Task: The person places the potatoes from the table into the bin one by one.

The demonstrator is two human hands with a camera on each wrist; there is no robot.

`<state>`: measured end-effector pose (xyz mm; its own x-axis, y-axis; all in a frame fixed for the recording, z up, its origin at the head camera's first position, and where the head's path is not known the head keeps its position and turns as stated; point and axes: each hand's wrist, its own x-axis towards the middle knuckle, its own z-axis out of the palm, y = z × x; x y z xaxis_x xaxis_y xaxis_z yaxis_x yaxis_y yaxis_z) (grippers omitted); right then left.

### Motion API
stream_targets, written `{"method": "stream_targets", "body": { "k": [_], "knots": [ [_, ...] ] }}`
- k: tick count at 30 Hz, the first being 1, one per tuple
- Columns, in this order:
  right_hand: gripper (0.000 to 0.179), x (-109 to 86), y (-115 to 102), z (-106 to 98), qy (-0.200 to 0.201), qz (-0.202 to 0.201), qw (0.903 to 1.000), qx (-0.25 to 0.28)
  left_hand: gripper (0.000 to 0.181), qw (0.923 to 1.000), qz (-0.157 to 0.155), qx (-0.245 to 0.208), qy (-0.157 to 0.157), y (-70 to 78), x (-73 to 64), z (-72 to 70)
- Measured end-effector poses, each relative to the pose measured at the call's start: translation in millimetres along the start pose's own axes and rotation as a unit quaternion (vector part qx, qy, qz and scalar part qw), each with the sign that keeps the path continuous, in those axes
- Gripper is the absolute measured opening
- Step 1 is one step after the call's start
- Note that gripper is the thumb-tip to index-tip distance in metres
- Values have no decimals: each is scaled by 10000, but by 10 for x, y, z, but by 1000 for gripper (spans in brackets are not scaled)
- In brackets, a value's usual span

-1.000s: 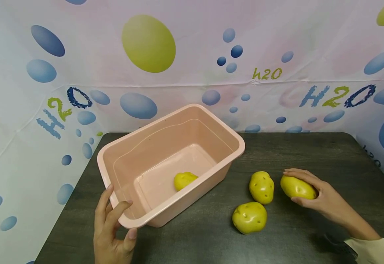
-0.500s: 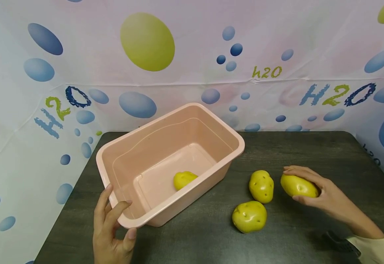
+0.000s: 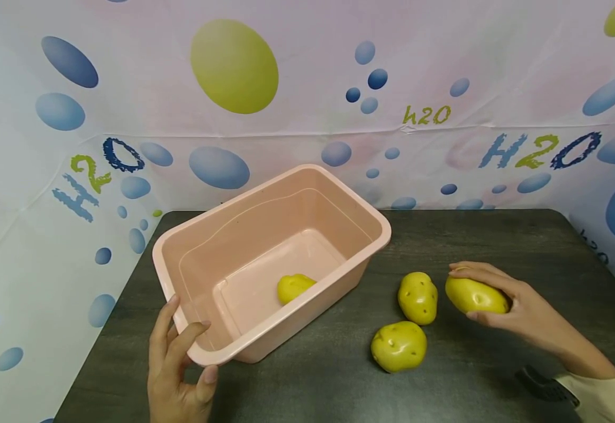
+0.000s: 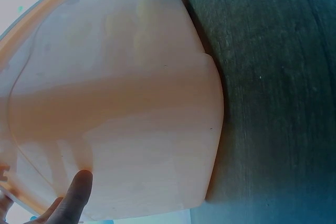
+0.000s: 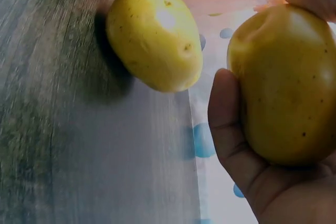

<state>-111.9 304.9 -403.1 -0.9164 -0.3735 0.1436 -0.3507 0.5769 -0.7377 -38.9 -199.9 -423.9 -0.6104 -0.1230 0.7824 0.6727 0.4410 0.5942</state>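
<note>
My left hand (image 3: 177, 367) grips the near-left corner of a pink plastic tub (image 3: 254, 235), fingers over the rim and thumb on the outside. One yellow potato (image 3: 293, 288) lies on the tub's floor, partly hidden by the front wall. On the right, my right hand (image 3: 527, 308) holds another potato (image 3: 474, 295) between thumb and fingers, above the table in the right wrist view. Between hand and tub rest two more potatoes, a farther one (image 3: 417, 298) and a nearer one (image 3: 399, 346). The left wrist view shows the tub's outer wall (image 4: 121, 98) and a fingertip (image 4: 80, 184) against it.
The dark wood-grain table (image 3: 328, 382) holds everything. Behind it hangs a white sheet (image 3: 307, 70) with blue and green bubbles and H2O lettering. A black strap (image 3: 545, 385) shows beside the light right sleeve (image 3: 606, 396).
My right hand has lifted its potato slightly and shifted it a little left. The left hand, the tub and the other potatoes stay in place; the head view has shifted slightly.
</note>
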Motion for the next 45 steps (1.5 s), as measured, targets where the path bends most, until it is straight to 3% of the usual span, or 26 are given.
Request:
{"method": "stream_targets", "body": {
  "k": [29, 36, 45],
  "knots": [
    [65, 433, -518, -323, -944, -617, 9910, 717, 52, 10000, -31, 19, 2, -4, -2, 1],
    [65, 554, -653, -356, -1067, -595, 9904, 646, 51, 10000, -70, 29, 32, -7, -11, 3],
    [65, 724, -738, -398, -1280, -869, 9861, 607, 50, 9999, -69, -14, 105, -8, -8, 7]
  ]
}}
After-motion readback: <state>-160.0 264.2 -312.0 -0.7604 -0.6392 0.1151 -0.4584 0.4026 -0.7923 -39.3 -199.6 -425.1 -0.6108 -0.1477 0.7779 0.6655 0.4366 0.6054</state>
